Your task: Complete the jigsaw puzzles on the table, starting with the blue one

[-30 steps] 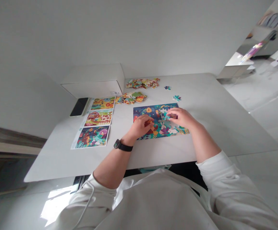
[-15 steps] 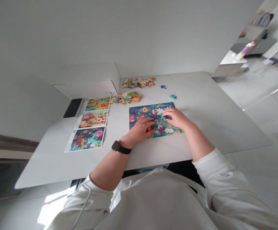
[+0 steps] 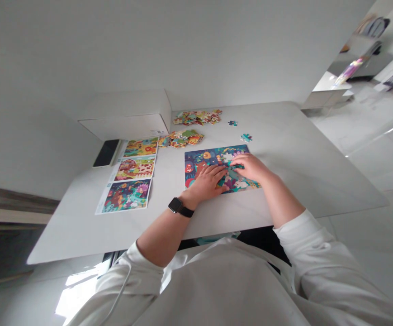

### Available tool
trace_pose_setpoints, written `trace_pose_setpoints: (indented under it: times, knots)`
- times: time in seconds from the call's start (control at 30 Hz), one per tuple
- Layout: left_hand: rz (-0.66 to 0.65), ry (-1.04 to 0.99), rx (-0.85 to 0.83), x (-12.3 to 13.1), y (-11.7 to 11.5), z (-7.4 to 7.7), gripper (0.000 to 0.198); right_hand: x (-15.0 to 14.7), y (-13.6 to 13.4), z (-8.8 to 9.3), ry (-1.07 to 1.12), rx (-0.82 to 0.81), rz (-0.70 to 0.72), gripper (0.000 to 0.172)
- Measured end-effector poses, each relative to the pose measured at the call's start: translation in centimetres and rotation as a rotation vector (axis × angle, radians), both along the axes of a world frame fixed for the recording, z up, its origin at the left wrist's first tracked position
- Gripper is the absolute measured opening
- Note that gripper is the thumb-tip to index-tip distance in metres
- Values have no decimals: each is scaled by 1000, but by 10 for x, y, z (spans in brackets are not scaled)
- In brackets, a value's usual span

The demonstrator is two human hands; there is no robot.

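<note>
My forearms (image 3: 164, 236) slant inward over the puzzle (image 3: 195, 157), dark blue and teal, which lies directly under my left hand (image 3: 210, 183) and right hand (image 3: 250, 167). The left rests loose, fingers extended; the right curls, though whether it grips anything I cannot tell. Just left of its fingertips shows a pale gap (image 3: 228, 157).

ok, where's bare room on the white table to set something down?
Widest: right of the colourful rectangular jigsaw and right hand. Narrower: between jigsaw and three-picture paper sheet. Crowded: back left, white rectangular box and multicoloured jigsaw-piece piles.
</note>
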State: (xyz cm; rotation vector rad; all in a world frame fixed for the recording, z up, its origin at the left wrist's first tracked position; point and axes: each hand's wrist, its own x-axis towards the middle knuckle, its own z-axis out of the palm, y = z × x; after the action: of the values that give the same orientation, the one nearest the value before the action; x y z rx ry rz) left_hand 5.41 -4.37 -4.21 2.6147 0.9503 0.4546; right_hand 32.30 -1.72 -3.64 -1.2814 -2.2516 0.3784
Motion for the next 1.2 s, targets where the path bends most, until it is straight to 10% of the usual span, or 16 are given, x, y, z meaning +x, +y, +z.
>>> trace_pose_setpoints:
  times: [1.2]
  knots:
    - [65, 147, 161, 16, -5, -3, 69, -12, -25, 21, -342, -116, -89, 28]
